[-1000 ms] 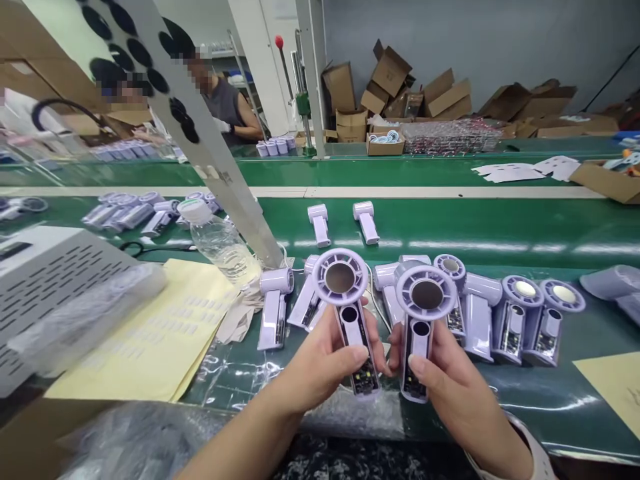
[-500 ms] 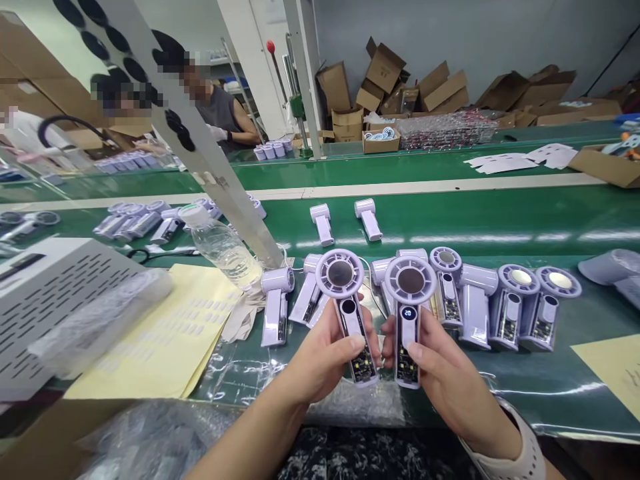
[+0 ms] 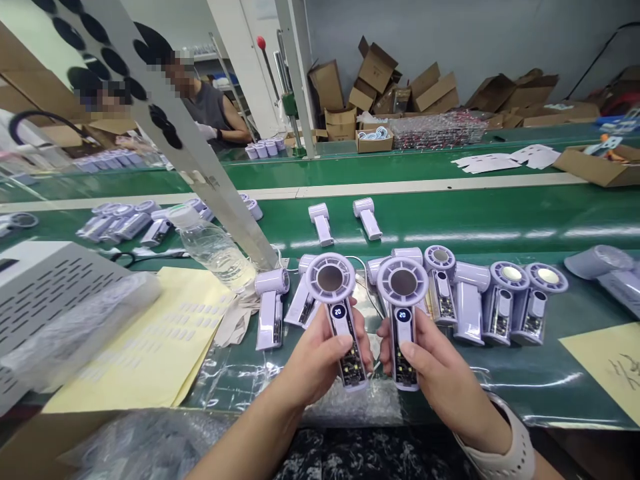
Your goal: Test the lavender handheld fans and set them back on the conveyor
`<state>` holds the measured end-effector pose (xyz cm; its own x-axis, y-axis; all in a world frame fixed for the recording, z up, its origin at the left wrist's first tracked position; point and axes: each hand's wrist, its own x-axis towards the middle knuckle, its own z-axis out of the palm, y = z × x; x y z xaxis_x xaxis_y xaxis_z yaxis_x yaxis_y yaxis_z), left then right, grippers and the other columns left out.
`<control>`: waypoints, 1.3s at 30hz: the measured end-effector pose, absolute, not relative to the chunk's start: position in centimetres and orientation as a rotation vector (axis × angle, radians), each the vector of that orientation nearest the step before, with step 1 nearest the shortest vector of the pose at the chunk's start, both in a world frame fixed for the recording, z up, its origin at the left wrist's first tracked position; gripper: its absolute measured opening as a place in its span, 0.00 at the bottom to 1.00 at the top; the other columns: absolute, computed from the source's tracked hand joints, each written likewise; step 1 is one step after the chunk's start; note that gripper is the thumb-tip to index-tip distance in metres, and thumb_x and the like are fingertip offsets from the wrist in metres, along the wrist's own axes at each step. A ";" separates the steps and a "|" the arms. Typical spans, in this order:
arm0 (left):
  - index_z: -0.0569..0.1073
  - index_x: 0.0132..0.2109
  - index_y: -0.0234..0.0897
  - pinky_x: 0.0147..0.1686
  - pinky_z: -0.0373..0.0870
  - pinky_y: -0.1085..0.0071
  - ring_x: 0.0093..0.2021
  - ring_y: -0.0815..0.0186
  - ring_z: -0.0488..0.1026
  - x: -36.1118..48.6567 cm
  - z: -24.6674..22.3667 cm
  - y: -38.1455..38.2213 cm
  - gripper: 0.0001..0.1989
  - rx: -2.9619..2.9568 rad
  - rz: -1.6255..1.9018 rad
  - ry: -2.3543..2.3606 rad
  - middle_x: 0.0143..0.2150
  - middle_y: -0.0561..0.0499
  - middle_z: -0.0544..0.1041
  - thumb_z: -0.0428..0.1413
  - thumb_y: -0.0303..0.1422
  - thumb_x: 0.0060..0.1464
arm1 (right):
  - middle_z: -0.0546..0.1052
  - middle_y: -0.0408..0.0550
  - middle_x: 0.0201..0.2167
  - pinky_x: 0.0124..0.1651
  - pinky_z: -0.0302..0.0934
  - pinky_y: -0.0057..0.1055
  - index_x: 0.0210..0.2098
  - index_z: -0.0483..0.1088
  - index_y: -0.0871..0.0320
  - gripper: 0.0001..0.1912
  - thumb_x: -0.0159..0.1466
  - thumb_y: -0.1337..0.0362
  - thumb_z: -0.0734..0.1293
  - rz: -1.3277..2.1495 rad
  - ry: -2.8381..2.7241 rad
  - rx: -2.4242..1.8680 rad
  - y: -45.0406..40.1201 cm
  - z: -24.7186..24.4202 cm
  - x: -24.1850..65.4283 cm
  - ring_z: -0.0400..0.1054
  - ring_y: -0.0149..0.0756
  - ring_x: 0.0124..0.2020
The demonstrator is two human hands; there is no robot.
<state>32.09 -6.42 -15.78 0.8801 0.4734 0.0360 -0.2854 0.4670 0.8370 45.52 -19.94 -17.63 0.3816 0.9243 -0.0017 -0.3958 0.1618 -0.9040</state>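
My left hand [image 3: 320, 353] is wrapped round the left fan [image 3: 341, 325], my right hand [image 3: 440, 360] round the right fan [image 3: 403, 330]; both are upright, side by side, not touching. Each screen reads 20, so I judge both switched on, though their circuit boards [image 3: 351, 368] remain uncovered. Other fans [image 3: 469, 307] lie behind and rightward; I can't fairly tell whether their screens are lit. The bench's [image 3: 520, 397] front edge runs just below my fans; the widest room is rightward, before the yellow sheet [image 3: 607, 357].
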 end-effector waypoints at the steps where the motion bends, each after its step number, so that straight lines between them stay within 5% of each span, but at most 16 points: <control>1: 0.66 0.50 0.39 0.28 0.74 0.70 0.28 0.69 0.73 32.2 -16.0 -6.3 0.20 0.966 0.484 0.237 0.36 0.55 0.72 0.64 0.40 0.55 | 0.74 0.46 0.43 0.40 0.69 0.31 0.54 0.70 0.51 0.14 0.70 0.55 0.67 1.055 -0.644 -0.986 -19.9 -17.7 45.4 0.69 0.34 0.35; 5: 0.67 0.47 0.39 0.26 0.74 0.71 0.26 0.70 0.72 32.2 -16.4 -6.3 0.17 0.926 0.515 0.323 0.35 0.55 0.72 0.64 0.39 0.55 | 0.74 0.45 0.39 0.33 0.67 0.28 0.48 0.71 0.52 0.12 0.71 0.53 0.66 1.076 -0.581 -1.013 -19.8 -18.1 45.2 0.68 0.32 0.30; 17: 0.68 0.52 0.41 0.30 0.75 0.70 0.29 0.69 0.75 31.6 -15.6 -6.2 0.21 0.969 0.421 0.254 0.38 0.55 0.72 0.64 0.40 0.55 | 0.73 0.43 0.39 0.36 0.68 0.27 0.50 0.71 0.51 0.10 0.72 0.55 0.66 1.057 -0.640 -0.994 -19.3 -17.2 45.6 0.67 0.31 0.33; 31: 0.66 0.45 0.38 0.26 0.73 0.73 0.26 0.71 0.73 31.9 -16.1 -5.7 0.19 0.979 0.416 0.387 0.36 0.55 0.72 0.64 0.38 0.52 | 0.73 0.45 0.39 0.32 0.68 0.30 0.49 0.72 0.50 0.12 0.71 0.52 0.66 1.074 -0.623 -1.048 -19.0 -18.1 45.4 0.68 0.32 0.31; 39: 0.64 0.44 0.39 0.17 0.66 0.75 0.18 0.73 0.66 33.3 -17.0 -5.7 0.25 1.091 0.454 0.542 0.28 0.59 0.70 0.60 0.54 0.54 | 0.74 0.46 0.40 0.34 0.69 0.31 0.47 0.75 0.52 0.11 0.70 0.54 0.67 1.114 -0.590 -0.969 -19.2 -18.1 45.1 0.69 0.34 0.32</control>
<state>33.27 -5.65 -16.96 0.7836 0.5925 -0.1869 -0.0801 0.3946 0.9153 45.13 -19.20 -18.07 0.3592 0.9311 -0.0644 -0.4702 0.1209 -0.8742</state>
